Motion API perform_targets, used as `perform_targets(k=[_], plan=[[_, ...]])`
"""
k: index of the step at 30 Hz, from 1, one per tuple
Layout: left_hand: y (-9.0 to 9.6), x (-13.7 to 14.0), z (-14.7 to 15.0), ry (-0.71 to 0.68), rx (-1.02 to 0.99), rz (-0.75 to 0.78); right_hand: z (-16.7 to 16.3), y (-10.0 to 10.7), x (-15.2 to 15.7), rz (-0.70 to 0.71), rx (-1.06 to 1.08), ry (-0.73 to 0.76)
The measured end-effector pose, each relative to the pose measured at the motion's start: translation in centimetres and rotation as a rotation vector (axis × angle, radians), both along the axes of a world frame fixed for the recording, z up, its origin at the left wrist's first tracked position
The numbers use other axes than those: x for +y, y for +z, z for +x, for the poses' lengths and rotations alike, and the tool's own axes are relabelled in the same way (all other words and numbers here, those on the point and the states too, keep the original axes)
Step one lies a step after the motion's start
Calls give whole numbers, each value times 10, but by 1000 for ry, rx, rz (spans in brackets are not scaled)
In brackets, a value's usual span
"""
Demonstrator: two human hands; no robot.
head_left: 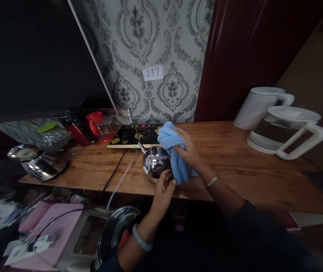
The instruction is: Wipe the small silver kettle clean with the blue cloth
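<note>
Lining one wooden counter [223, 175]: two white-handled jugs [254, 107], two steel pots [41, 168].
By the front-centre pot [154, 162], one blue cloth [169, 137] is pinched in the right hand [189, 148]; the left hand [163, 193] half-curls its fingers, grip unclear.

Over on the right we spot a white kettle [254, 107], and just in front of it a glass jug [274, 130] with a white handle. Swinging left, we find a steel pot [43, 166], then a green-lidded jug [54, 139], a red-and-black flask [79, 130] and a red-lidded jug [102, 130]. And up on the patterned wallpaper [173, 41], we read 277 on a card [153, 73]!
</note>
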State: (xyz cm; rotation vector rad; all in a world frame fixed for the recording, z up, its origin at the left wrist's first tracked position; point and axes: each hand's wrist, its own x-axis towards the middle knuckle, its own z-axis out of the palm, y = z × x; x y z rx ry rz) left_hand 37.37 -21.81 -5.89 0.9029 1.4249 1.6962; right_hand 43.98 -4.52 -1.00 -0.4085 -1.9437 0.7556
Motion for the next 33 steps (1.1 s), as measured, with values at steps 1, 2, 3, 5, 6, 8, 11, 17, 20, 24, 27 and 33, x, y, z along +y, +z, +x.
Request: perform_targets(k=[1,2,3,5,6,8,11,17,20,24,27,33], plan=[[1,2,2,-8,-64,3,-12,-6,2,-22,-23,58],[1,4,3,-14,-112,2,-23,-12,3,-48,-37,113],[1,7,3,-19,-147,-1,-31,-19,3,-86,-22,125],[-2,11,1,-30,-179,-8,-41,-32,3,-139,29,122],[-4,13,0,-41,-176,-12,-42,-37,3,-159,56,116],[-7,16,-4,-70,-157,-15,-39,-43,3,-199,86,115],[-11,20,-8,-87,-142,8,-29,-50,2,-308,89,101],[-3,21,-12,-88,-112,-12,-7,-74,0,-493,26,64],[3,14,-17,-99,-83,-43,3,-81,1,-467,-25,79],[2,0,-31,-83,-80,-72,14,-72,7,-406,-29,79],[1,-9,-44,-55,-49,-83,13,-52,9,-375,59,-4],[-4,-16,-69,-2,40,-69,-30,-18,2,-257,178,165]])
